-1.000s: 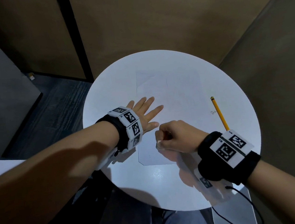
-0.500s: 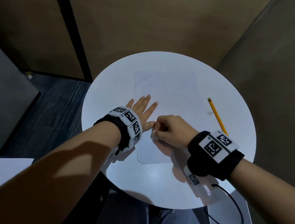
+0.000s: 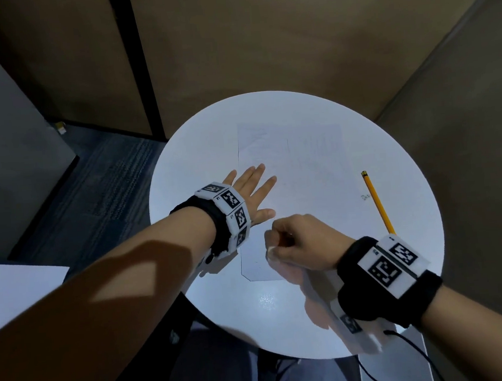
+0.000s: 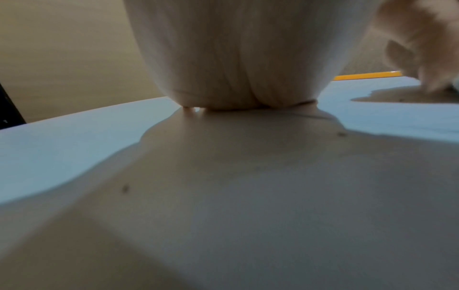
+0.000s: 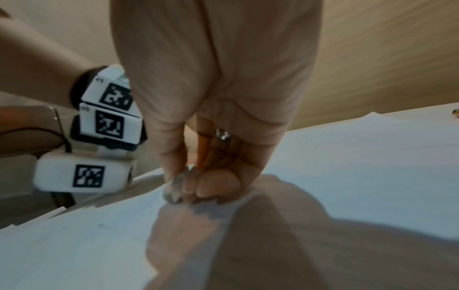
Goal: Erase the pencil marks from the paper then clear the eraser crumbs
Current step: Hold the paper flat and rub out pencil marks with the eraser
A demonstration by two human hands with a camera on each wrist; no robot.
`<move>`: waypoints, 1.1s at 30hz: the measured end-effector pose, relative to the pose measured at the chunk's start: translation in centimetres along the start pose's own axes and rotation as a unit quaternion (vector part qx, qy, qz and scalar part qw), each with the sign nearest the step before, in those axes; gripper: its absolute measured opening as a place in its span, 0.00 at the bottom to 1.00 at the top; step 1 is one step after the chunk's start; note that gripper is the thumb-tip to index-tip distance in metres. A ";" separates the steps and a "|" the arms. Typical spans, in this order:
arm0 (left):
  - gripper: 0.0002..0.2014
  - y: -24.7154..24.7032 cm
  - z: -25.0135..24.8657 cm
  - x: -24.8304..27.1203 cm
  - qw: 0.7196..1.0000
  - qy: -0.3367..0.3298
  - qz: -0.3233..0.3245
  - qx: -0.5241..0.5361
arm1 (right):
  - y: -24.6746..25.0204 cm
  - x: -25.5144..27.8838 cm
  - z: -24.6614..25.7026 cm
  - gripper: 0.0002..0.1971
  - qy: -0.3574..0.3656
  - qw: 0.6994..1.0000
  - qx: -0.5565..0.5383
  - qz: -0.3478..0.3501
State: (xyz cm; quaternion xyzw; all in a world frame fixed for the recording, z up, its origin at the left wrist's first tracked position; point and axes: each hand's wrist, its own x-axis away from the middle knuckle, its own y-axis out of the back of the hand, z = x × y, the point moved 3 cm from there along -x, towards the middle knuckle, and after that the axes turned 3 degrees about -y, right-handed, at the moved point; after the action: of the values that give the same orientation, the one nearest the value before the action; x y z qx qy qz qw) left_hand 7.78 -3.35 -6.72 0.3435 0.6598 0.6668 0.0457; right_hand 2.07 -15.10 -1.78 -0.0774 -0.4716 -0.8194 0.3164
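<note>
One sheet of white paper (image 3: pixel 292 192) lay flat near the middle of a round white counter (image 3: pixel 198 152), its long side running away from the person. Its surface looked almost blank, with only faint grey traces across the far half. A few dark specks, possibly crumbs (image 4: pixel 125 188), lay on the counter beside the left palm. One small whitish eraser (image 3: pixel 271 254), greyed at the tip in the right wrist view, pressed against the paper's near part. The right hand (image 3: pixel 301 242) pinched it, fingers (image 5: pixel 213 184) curled tightly around it. The left hand (image 3: pixel 251 193) lay flat on the paper's left edge, fingers straight and spread. One yellow pencil (image 3: pixel 376 200) lay on the counter to the right of the paper, apart from it. Both wrists wore black bands with white marker blocks.
</note>
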 end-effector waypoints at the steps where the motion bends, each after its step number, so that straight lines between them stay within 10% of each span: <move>1: 0.33 0.0 0.0 -0.1 1.000 0.001 -0.001 -0.002 | 0.3 -0.2 0.0 0.13 0.000 1.000 0.002 0.001; 5: 0.33 -0.3 -0.1 0.0 1.000 0.003 -0.012 -0.018 | 0.7 -1.1 -0.1 0.05 -0.019 0.996 -0.037 -0.083; 10: 0.34 -0.1 0.1 -0.1 1.000 -0.001 0.000 -0.002 | 0.0 0.0 0.3 0.16 -0.004 1.000 0.003 0.024; 15: 0.33 -0.3 0.0 0.0 1.000 0.003 -0.009 -0.021 | 1.1 -1.5 -0.1 0.06 -0.020 0.992 -0.019 -0.121; 21: 0.34 -0.1 0.1 -0.1 1.000 -0.002 0.001 0.002 | 0.1 0.2 0.1 0.12 0.009 0.999 0.039 0.019; 26: 0.33 -0.2 0.0 0.1 1.000 0.004 -0.009 -0.020 | 1.0 -1.1 -0.3 0.06 -0.019 0.993 -0.031 -0.116; 33: 0.33 0.1 -0.1 0.0 1.000 -0.001 -0.002 -0.008 | 0.7 -0.7 -0.3 0.08 0.005 0.999 0.025 -0.026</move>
State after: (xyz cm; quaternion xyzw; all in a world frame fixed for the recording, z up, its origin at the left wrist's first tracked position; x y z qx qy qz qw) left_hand 7.75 -3.38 -6.63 0.3420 0.6554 0.6716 0.0503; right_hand 3.10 -15.27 -1.78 -0.0528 -0.4924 -0.8155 0.2994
